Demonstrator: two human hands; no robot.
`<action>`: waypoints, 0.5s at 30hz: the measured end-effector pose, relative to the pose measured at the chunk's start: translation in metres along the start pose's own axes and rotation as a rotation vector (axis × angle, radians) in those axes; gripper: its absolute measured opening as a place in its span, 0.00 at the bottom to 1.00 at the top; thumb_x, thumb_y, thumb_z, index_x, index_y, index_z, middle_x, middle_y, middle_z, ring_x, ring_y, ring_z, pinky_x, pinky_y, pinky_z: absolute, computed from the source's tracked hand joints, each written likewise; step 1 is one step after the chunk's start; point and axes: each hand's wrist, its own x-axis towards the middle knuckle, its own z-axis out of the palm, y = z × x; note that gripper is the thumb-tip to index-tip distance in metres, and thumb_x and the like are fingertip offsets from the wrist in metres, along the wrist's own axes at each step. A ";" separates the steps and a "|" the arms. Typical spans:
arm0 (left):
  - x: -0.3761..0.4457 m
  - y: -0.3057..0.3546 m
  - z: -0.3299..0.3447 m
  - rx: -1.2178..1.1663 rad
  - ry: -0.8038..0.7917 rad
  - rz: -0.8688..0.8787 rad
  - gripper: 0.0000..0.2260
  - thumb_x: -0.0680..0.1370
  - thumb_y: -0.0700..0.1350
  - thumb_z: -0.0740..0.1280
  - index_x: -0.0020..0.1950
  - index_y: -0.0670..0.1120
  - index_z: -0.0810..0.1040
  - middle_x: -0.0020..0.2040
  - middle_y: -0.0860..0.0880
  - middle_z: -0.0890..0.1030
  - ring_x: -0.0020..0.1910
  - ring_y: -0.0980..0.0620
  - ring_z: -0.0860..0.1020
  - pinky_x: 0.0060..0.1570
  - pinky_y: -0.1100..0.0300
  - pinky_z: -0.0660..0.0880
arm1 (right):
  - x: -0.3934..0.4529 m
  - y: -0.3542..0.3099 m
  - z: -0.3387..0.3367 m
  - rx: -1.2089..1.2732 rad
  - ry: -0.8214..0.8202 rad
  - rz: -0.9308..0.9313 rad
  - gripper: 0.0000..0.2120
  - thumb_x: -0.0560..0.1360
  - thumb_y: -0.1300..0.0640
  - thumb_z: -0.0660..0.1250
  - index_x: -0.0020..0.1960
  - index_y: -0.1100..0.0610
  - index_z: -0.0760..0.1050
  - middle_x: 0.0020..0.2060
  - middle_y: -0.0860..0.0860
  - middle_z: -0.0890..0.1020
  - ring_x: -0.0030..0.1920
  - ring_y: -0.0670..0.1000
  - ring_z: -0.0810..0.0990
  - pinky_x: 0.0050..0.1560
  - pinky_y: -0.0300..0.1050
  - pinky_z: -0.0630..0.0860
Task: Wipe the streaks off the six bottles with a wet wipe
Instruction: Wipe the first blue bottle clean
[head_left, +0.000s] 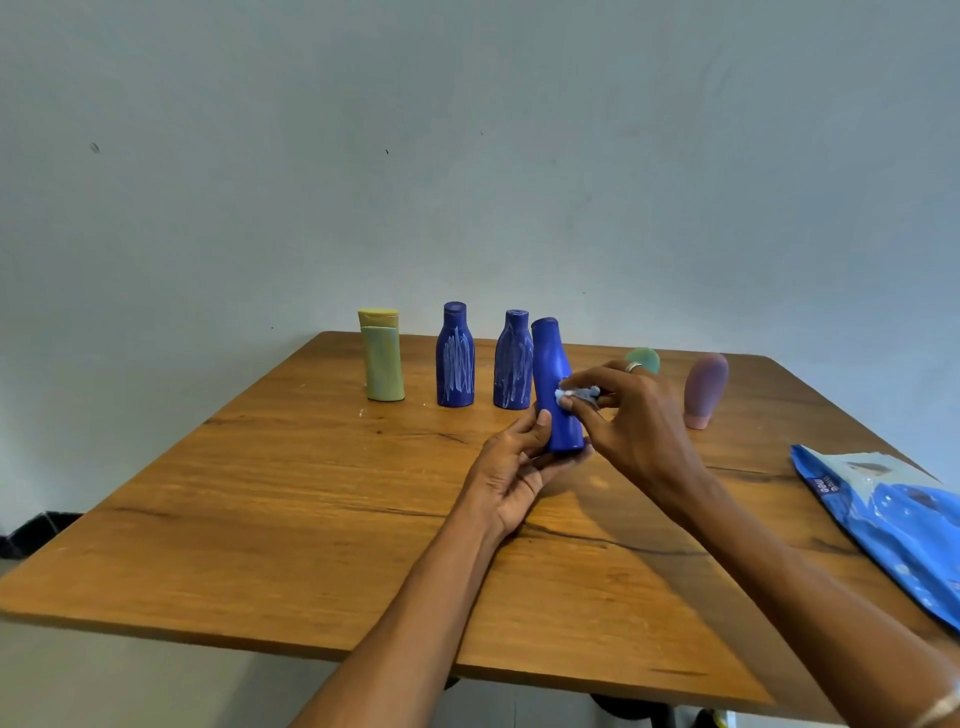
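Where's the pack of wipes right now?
Head view: the wipes pack lies flat at the table's right edge, right of the right hand, nearer than the pink bottle.

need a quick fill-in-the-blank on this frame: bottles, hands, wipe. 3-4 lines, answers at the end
1. The left hand grips the base of a ____ bottle that is lifted off the table.
2. The right hand presses a crumpled ____ against that bottle.
3. White scribbled streaks show on ____ blue bottles standing upright in the row.
4. The leftmost bottle in the row is ____.

Answers: blue; wet wipe; two; yellow
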 end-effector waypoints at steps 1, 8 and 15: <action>0.000 0.000 0.001 0.001 -0.006 -0.005 0.14 0.80 0.35 0.66 0.66 0.37 0.78 0.61 0.35 0.81 0.58 0.40 0.81 0.51 0.43 0.83 | 0.003 -0.001 -0.002 -0.002 -0.001 0.002 0.09 0.74 0.58 0.76 0.55 0.56 0.84 0.49 0.52 0.84 0.45 0.47 0.84 0.47 0.46 0.84; 0.001 -0.006 0.003 0.094 -0.021 -0.033 0.23 0.73 0.34 0.71 0.68 0.37 0.76 0.58 0.34 0.82 0.56 0.34 0.81 0.60 0.40 0.79 | 0.030 -0.005 -0.018 -0.071 0.127 0.010 0.10 0.75 0.57 0.75 0.56 0.56 0.85 0.48 0.53 0.83 0.44 0.49 0.82 0.45 0.45 0.82; 0.002 -0.007 0.002 0.117 0.011 -0.031 0.25 0.70 0.31 0.72 0.67 0.40 0.77 0.58 0.35 0.83 0.62 0.32 0.79 0.56 0.42 0.81 | 0.035 -0.011 -0.018 -0.204 0.046 -0.066 0.10 0.76 0.60 0.73 0.57 0.58 0.85 0.53 0.56 0.80 0.43 0.46 0.76 0.41 0.38 0.71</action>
